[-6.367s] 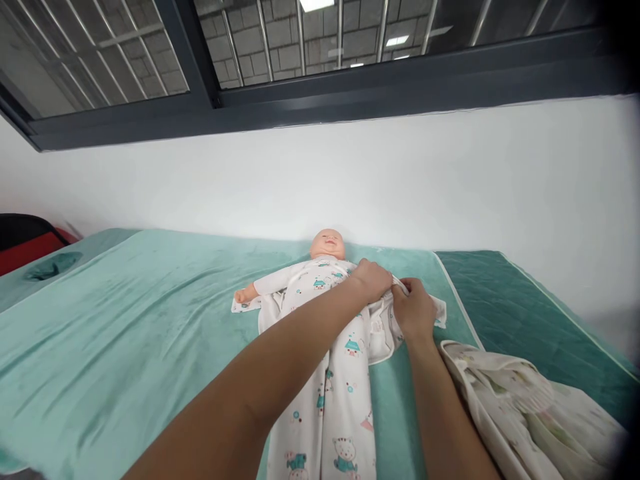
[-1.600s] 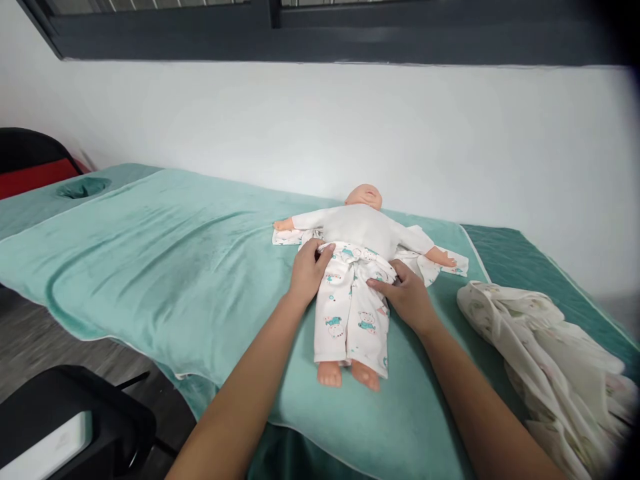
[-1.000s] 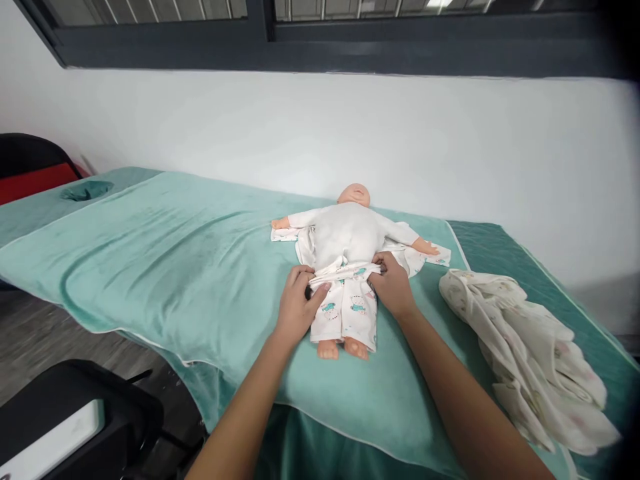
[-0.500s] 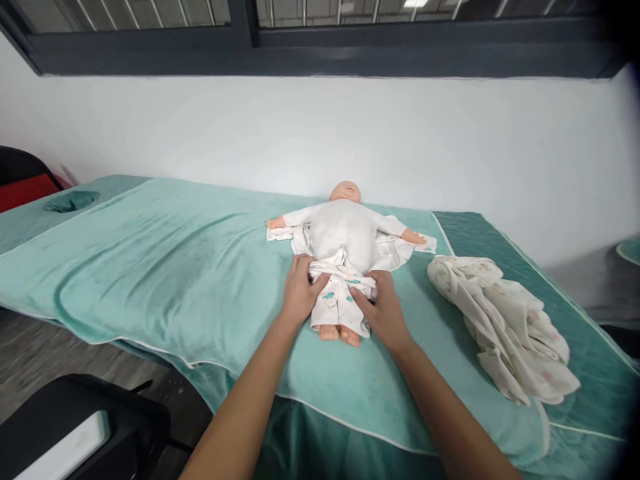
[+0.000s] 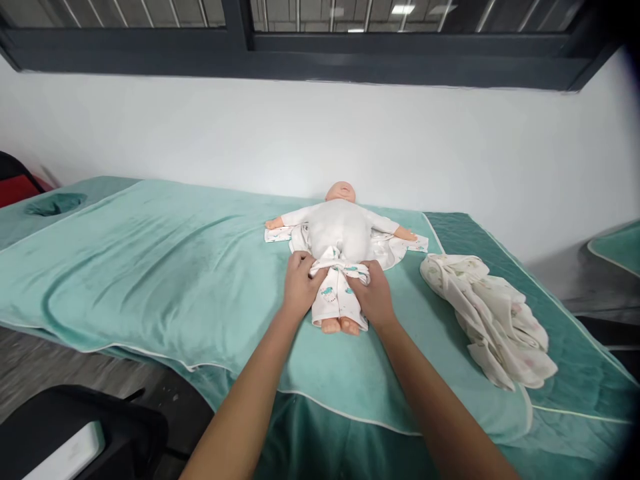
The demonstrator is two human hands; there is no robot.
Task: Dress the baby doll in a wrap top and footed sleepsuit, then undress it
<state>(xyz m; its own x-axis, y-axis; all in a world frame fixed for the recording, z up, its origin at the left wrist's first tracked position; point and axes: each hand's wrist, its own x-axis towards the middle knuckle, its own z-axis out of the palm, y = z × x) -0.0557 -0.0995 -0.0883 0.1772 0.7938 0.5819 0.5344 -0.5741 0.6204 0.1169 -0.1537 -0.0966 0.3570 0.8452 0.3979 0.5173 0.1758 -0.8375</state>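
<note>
A baby doll (image 5: pixel 340 227) with a white cloth body lies on its back, arms spread, head toward the wall. Its legs are inside white printed baby pants (image 5: pixel 333 300), and the bare feet (image 5: pixel 341 325) stick out of the cuffs. My left hand (image 5: pixel 300 283) grips the bunched waistband on the left side. On the right side, my right hand (image 5: pixel 373 290) pinches the same waistband, thumb over the front. Under the doll's back and arms spreads an open printed baby shirt (image 5: pixel 393 252). Some fingertips of both hands are hidden by the cloth.
A green cover (image 5: pixel 175 267) drapes the bed, which has a face hole (image 5: pixel 56 204) at the left. To the right lies a crumpled white cloth (image 5: pixel 495 320). A black chair (image 5: pixel 120 427) with a white object (image 5: pixel 70 453) on it stands at the lower left, before the wall (image 5: pixel 200 133).
My right hand has shifted slightly up and inward with its side of the waistband. The doll's feet sit a little higher and closer together. The view has moved slightly.
</note>
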